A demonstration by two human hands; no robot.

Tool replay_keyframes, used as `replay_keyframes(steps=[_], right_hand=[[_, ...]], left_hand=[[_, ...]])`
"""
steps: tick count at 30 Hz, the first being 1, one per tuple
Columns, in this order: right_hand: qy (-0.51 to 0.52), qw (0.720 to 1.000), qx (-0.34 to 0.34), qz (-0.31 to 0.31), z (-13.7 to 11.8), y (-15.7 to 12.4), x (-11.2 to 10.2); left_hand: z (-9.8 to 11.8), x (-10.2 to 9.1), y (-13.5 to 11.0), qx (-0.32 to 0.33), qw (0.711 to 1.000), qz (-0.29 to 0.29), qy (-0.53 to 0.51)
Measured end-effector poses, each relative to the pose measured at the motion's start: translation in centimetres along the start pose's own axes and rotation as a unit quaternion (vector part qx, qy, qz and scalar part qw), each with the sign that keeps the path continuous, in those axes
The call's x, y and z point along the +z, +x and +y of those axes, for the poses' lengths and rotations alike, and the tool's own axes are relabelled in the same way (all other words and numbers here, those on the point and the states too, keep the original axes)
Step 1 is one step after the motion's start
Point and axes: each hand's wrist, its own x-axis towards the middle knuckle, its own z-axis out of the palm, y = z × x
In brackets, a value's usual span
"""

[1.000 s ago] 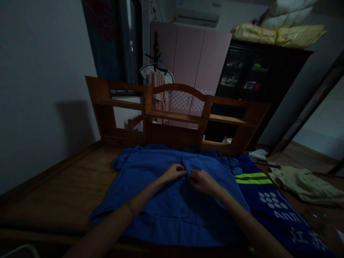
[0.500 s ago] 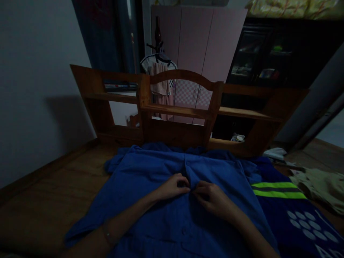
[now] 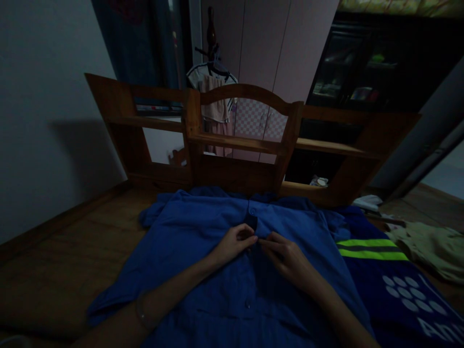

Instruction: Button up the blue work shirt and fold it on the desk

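Observation:
A blue button-up shirt [image 3: 203,251] lies spread flat, front up, on a wooden surface [image 3: 65,270]. My left hand [image 3: 235,243] and my right hand [image 3: 284,256] meet over the shirt's button placket just below the collar. Both hands have their fingertips pinched on the placket fabric at a button. A small dark gap in the placket shows just above my fingers. Further buttons run down the shirt's middle toward me.
A dark blue garment with yellow-green reflective stripes and white print [image 3: 391,270] lies to the right of the shirt. An olive garment [image 3: 427,246] lies at far right. A wooden headboard with shelves [image 3: 239,145] stands behind, with wardrobes beyond.
The camera has tipped down and moved closer. My hands have stayed on the placket, shifting slightly, and a small dark opening now shows above my fingers.

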Motion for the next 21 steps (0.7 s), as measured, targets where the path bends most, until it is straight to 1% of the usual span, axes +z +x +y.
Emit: replay_keyframes(steps=[3, 8, 12, 15, 18, 19, 21], right_hand=[[-0.001, 1.000, -0.001, 0.018, 0.2, 0.0, 0.0], [0.006, 0.999, -0.003, 0.045, 0.5, 0.2, 0.1], [0.011, 0.998, 0.014, 0.059, 0.5, 0.3, 0.3], [0.034, 0.996, 0.026, 0.083, 0.7, 0.3, 0.4], [0.092, 0.987, 0.055, 0.117, 1.2, 0.4, 0.1], [0.122, 0.982, 0.073, 0.126, 1.5, 0.4, -0.1], [0.200, 0.963, 0.116, 0.136, 2.1, 0.5, -0.6]], left_hand=[[0.1, 0.3, -0.2, -0.011, 0.999, 0.001, -0.042], [0.9, 0.6, -0.6, -0.010, 0.999, 0.035, -0.038], [1.3, 0.7, -0.8, 0.006, 0.999, 0.019, -0.032], [1.7, 0.5, -0.7, 0.007, 0.999, -0.002, -0.031], [2.0, -0.3, -0.5, 0.015, 1.000, -0.009, 0.015], [2.0, -0.7, -0.5, 0.014, 0.999, -0.003, 0.048], [1.6, -1.5, -0.6, -0.008, 0.993, -0.004, 0.120]])
